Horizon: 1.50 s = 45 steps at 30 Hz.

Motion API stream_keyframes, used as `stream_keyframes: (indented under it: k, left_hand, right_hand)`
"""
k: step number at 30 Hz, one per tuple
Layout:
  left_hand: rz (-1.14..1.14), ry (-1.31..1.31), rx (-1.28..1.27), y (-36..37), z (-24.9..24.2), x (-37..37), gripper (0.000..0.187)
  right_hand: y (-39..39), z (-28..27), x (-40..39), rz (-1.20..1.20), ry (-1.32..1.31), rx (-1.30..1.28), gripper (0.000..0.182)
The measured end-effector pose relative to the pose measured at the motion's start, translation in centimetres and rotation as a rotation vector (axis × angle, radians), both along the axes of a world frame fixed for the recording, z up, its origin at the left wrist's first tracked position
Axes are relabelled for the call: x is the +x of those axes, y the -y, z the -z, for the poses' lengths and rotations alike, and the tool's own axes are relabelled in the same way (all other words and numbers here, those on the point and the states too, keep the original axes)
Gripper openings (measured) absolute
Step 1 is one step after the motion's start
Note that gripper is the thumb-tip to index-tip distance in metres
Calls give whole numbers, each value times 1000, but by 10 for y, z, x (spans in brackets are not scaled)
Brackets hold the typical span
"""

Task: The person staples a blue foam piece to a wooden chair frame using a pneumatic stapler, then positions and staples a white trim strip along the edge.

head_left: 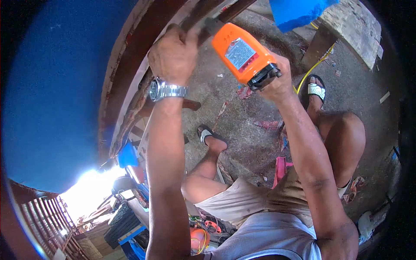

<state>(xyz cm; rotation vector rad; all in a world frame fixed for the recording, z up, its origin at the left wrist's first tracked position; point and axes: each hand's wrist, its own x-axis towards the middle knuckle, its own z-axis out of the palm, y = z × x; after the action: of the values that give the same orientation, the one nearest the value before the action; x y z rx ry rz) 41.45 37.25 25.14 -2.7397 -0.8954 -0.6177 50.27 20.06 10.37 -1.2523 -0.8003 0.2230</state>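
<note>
An orange power tool [239, 54] with a printed label and a black rear end is held up at the top centre. My right hand [278, 80] is closed round its grip, mostly behind the tool body. The tool's front end points up and left at a dark wooden frame edge [151, 37]. My left hand [173, 54], below a silver wristwatch [167, 90], lies against that frame just left of the tool. Its fingers are bent and partly hidden, and what they hold, if anything, is hidden.
A large blue surface [60, 91] fills the left side. A yellow cable [315, 65] runs right of the tool. A wooden board [351, 30] stands at the upper right. Scraps and a pink object [281, 171] lie on the concrete floor [251, 145] around my sandalled feet.
</note>
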Motion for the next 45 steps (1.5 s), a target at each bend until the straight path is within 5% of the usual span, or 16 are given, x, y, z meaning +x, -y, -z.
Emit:
stream_keyframes:
  k: [13,31,45]
  left_hand:
    - [-6,-60,53,-4,2,-2,46]
    - [-171,-172,-12,5,-19,-23,48]
    - [-72,-115,5,-10,-6,-30,49]
  right_hand:
    - [-8,5,0,130,260,-90,49]
    - [12,5,-23,-18,-24,-51,57]
    - [-9,-1,-17,50,182,-25,58]
